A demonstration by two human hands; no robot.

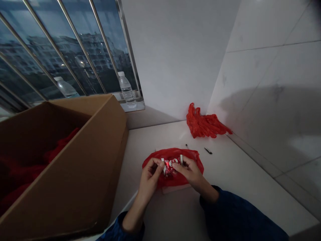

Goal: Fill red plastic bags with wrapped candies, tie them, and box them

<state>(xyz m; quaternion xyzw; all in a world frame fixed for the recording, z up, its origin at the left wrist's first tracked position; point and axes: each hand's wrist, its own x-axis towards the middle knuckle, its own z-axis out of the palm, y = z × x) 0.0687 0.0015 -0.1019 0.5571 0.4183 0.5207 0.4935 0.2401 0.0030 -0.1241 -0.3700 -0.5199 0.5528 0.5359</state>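
Between my two hands is a small red-and-white wrapped packet (170, 164) with printed lettering, its exact kind too small to make out. My left hand (151, 174) pinches the packet's pale left end between thumb and fingers. On the other side, my right hand (190, 170) grips the right end, thumb lying over the front. Beneath both hands a red plastic bag (173, 181) is spread on the white surface. What lies inside or under that bag is partly hidden by my hands.
A large open cardboard box (110, 134) with red material inside stands at left. Crumpled red plastic bags (203, 123) lie by the back corner. A small black object (208, 151) rests nearby. Water bottles (127, 91) stand at the barred window; tiled wall rises right.
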